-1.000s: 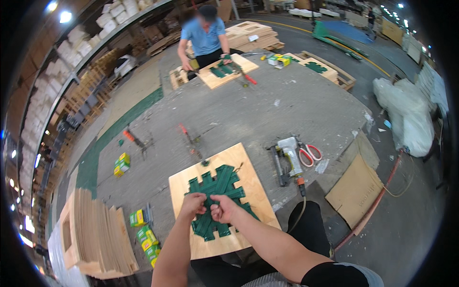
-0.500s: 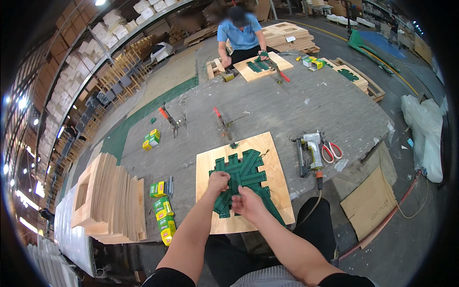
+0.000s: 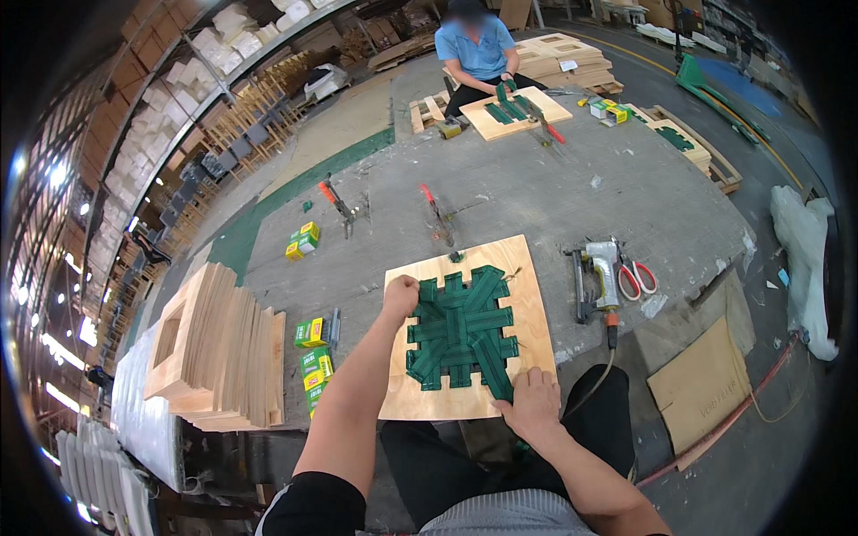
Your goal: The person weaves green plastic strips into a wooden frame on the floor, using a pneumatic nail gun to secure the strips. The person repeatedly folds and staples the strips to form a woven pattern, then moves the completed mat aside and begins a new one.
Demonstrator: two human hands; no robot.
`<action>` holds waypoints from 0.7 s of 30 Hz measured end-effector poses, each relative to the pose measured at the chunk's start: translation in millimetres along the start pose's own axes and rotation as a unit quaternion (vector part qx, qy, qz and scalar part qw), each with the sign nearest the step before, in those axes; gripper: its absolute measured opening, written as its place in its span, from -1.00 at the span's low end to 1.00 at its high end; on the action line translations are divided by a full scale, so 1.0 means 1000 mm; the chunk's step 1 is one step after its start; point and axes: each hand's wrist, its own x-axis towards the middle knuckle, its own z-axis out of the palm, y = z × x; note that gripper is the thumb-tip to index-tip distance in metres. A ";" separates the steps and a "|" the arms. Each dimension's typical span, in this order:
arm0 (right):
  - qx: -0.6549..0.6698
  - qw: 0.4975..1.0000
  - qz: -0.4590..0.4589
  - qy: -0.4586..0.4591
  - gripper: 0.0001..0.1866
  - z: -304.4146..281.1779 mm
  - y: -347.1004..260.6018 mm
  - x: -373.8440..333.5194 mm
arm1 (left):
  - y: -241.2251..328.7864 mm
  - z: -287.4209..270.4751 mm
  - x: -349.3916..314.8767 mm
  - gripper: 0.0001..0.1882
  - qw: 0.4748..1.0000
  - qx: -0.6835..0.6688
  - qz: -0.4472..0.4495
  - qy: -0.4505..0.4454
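Note:
A square plywood board (image 3: 404, 407) lies at the table's near edge, its middle covered by crossing green webbing straps (image 3: 458, 327). At the upper left of the straps, my left hand (image 3: 401, 297) is closed, its fingertips pinching a strap end. My right hand (image 3: 534, 404) rests on the board's lower right corner with fingers stretched and thumb apart. Its thumb is next to the end of a slanting strap that runs toward the near edge. A pneumatic staple gun (image 3: 601, 279) and red-handled scissors (image 3: 636, 280) lie right of the board.
Left stand stacked wooden frames (image 3: 214, 348) and yellow-green boxes (image 3: 315, 366). Another such box pair (image 3: 303, 241) and two red-handled tools (image 3: 338, 207) (image 3: 437, 214) lie farther off. A co-worker (image 3: 476, 55) handles straps on another board (image 3: 545, 105). An air hose (image 3: 597, 386) hangs near my leg.
My left hand has moved from the middle of the straps to their upper left. My right hand has gone from the straps to the board's lower right corner. The view has shifted slightly.

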 end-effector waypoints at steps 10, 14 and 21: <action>0.531 0.832 0.151 -0.045 -0.65 -0.011 0.067 0.008 | 0.011 0.050 -0.044 -0.38 0.977 -0.189 -0.017 -0.099; 0.628 0.737 0.191 -0.158 -0.52 -0.066 0.069 -0.011 | -0.009 0.032 -0.040 -0.59 0.989 -0.135 -0.051 -0.017; 0.483 0.848 0.175 -0.132 -0.49 -0.096 0.118 -0.048 | -0.004 0.044 -0.030 -0.77 0.991 -0.110 -0.083 0.002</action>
